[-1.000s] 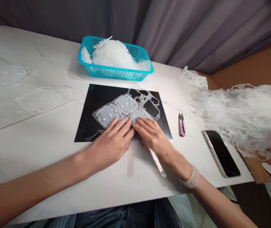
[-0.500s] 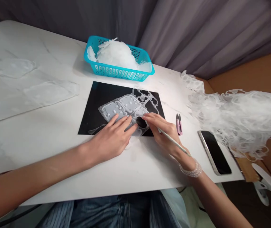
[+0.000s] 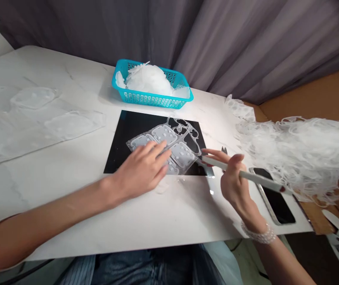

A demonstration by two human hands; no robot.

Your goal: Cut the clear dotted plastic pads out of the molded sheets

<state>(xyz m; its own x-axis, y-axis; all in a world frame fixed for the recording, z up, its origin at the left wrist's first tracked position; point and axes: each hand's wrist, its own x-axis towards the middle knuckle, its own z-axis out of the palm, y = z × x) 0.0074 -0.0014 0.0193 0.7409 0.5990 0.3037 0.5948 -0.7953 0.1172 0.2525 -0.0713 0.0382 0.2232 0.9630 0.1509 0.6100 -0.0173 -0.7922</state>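
Note:
On a black mat (image 3: 130,122) lies a clear plastic sheet (image 3: 182,154) with frosted, rounded panels and a cut-out lattice at its upper right. My left hand (image 3: 144,164) rests on the sheet's lower left part, fingers stretched out and spread, covering some panels. To the right of the sheet, my right hand (image 3: 233,182) grips a slim, pale, pen-shaped tool (image 3: 261,180). Its dark tip points at the sheet's right edge; whether it touches cannot be made out. The tool's exact kind is unclear.
Behind the mat stands a turquoise basket (image 3: 154,101) heaped with white translucent pieces. Small thread snips (image 3: 224,150) and a phone (image 3: 276,202) lie to the right. Stringy plastic scraps (image 3: 300,150) pile beyond them. Clear plastic sheeting (image 3: 53,122) covers the table's left side.
My right hand has moved right, off the sheet, swinging the tool to point left. A panel formerly under it now shows. My left hand stays on the sheet. The view has shifted slightly.

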